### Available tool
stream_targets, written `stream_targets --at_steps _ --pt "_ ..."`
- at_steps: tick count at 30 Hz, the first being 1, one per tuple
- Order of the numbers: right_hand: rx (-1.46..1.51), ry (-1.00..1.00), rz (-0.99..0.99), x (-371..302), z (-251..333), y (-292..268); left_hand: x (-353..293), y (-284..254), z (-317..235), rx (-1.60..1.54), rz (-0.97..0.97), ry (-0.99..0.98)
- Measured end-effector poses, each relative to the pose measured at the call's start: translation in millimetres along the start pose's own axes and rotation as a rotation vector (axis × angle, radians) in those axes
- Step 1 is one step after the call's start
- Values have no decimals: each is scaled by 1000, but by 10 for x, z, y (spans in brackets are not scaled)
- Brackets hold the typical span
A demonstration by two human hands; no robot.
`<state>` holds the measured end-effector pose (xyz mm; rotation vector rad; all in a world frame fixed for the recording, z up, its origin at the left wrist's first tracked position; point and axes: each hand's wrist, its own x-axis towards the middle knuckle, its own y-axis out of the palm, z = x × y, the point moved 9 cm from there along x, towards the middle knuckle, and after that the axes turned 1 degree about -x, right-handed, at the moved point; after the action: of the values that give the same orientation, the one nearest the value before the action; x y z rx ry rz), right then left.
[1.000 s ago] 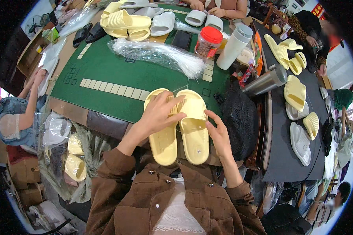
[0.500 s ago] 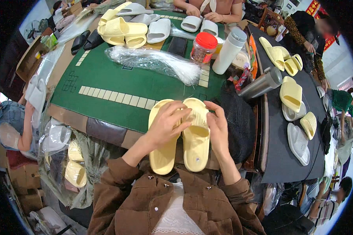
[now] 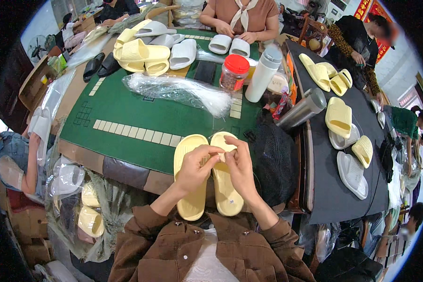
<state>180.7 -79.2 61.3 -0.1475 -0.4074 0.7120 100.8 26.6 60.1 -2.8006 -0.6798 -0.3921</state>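
A pair of pale yellow slide slippers lies side by side in front of me, soles down, at the near table edge. My left hand (image 3: 198, 168) is closed in a pinch over the left slipper (image 3: 191, 204). My right hand (image 3: 238, 170) is pinched too, above the right slipper (image 3: 226, 195), its fingertips meeting those of the left. Whatever sits between the fingertips is too small to make out. The hands hide much of both straps. A small round sticker marks the right slipper's heel.
Beyond lies a clear bag of thin white plastic strands (image 3: 183, 91). A red-lidded jar (image 3: 234, 73), a white bottle (image 3: 264, 75) and a steel tumbler (image 3: 301, 110) stand at right. More yellow slippers (image 3: 135, 51) pile far left. A co-worker's hands are at grey slippers (image 3: 239, 48) opposite.
Both hands have moved together, from apart around the right slipper's strap to fingertips meeting in a pinch. The slippers appear lower in view, as does the table with its things somewhat higher.
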Motion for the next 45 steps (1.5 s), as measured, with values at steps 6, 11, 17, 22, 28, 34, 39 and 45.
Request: stream_targets --at_steps 6,11,17,22,28,34,39,45 --pt "-161 -41 256 -66 179 -73 24 -414 -85 28 -282 91" --pt "-229 171 507 -192 352 -247 -9 -609 -33 -36 -370 78" --pt "-694 -163 499 -161 744 -374 -55 -632 -124 -15 -381 154" --pt "-521 -361 119 63 1172 -573 -110 -721 -127 -126 -437 156" --pt "-532 -576 -195 155 1540 -770 -63 -617 -23 176 -267 121" --pt "-363 -336 -14 68 906 -524 -120 -351 87 522 -140 216" --pt "-235 -59 66 -196 183 -312 -86 -282 126 599 -173 199" --pt "-204 -40 -87 -209 -196 -382 1 -237 117 574 -193 199"
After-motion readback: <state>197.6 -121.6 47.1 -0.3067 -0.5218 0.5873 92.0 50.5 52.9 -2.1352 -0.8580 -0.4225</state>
